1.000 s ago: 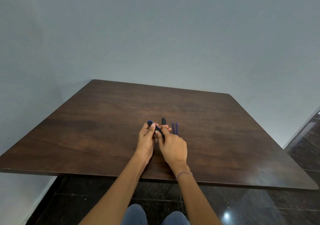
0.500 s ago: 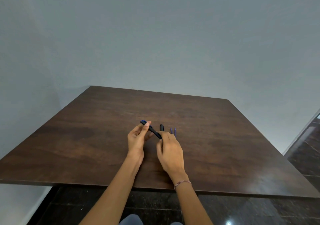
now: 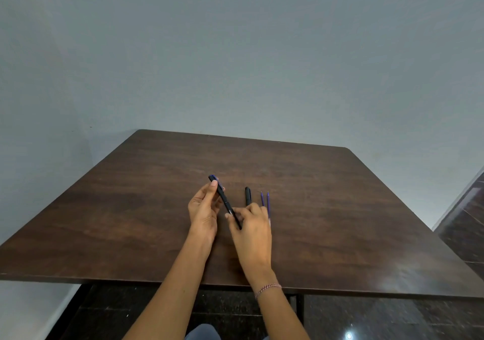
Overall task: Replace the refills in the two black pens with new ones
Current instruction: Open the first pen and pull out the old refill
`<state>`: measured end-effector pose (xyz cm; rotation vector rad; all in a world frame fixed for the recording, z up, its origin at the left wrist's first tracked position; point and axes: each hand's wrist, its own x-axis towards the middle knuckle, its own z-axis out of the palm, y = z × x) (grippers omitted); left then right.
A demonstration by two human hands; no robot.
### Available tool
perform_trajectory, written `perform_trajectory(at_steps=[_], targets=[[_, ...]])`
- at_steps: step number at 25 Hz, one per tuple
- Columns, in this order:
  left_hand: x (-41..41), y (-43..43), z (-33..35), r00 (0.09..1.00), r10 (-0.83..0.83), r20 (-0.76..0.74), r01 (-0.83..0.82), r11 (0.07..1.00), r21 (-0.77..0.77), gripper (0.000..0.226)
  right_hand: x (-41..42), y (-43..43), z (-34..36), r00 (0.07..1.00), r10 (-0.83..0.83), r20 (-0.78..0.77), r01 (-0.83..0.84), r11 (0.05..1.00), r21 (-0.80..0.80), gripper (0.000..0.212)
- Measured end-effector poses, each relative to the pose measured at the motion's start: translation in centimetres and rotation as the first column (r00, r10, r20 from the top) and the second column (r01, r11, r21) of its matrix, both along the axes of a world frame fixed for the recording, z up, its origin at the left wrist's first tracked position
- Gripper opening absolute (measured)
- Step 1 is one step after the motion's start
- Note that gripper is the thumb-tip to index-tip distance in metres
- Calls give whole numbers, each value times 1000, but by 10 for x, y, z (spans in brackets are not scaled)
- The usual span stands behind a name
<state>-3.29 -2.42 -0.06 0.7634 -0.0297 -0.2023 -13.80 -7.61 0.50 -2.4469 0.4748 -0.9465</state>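
A black pen (image 3: 223, 198) with a blue end is held slanted above the brown table (image 3: 131, 222). My left hand (image 3: 203, 208) grips its upper part near the blue cap end. My right hand (image 3: 251, 224) pinches its lower tip section. A second black pen (image 3: 247, 195) lies on the table just beyond my right hand, its near end hidden by my fingers. Two thin blue refills (image 3: 265, 199) lie side by side to the right of that pen, partly covered by my right hand.
The table stands against a plain grey wall (image 3: 235, 51). Its near edge (image 3: 104, 280) runs across the bottom, with dark tiled floor (image 3: 392, 318) below and to the right. My knees (image 3: 204, 333) show at the bottom.
The hands have lifted the pen and drawn slightly apart, so more of the pen's length shows between them. The view has tilted, and the second pen and refills stay in place.
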Motion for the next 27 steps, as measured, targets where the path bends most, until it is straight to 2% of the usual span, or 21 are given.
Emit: perform_trajectory(at_steps=[4,7,11,13,15,17,20,21,24,27], targets=[[10,-2,1,999,23,-45,-24,1000,-8,5,4,12,-5,998,51,33,-58,957,284,15],[19,-6,2,1000,-3,8,2,996,93,2,3,8,-10,998,0,59,-26,898,439,19],[29,-11,1,997,56,58,-68,972,225,14,4,5,-12,996,-33,84,-13,869,495,22],[36,-10,0,987,102,126,-139,931,336,22,5,5,-13,996,-33,89,-16,861,508,24],[42,-8,-1,963,101,249,-232,781,580,26,5,4,-14,995,-33,96,-21,860,510,25],[46,-5,-2,938,77,339,-325,538,778,28,6,4,-14,994,-32,102,-24,863,505,26],[45,-2,0,908,35,417,-415,207,886,28,7,5,-15,994,-31,104,-26,864,503,27],[44,-2,0,900,12,436,-434,128,892,28,7,5,-15,994,-31,105,-26,864,502,27],[43,-2,0,898,-83,433,-433,19,901,28,7,5,-16,995,-22,96,-30,860,509,29],[44,-2,0,906,-103,411,-413,4,911,26,6,4,-17,995,-7,102,-49,843,535,29]])
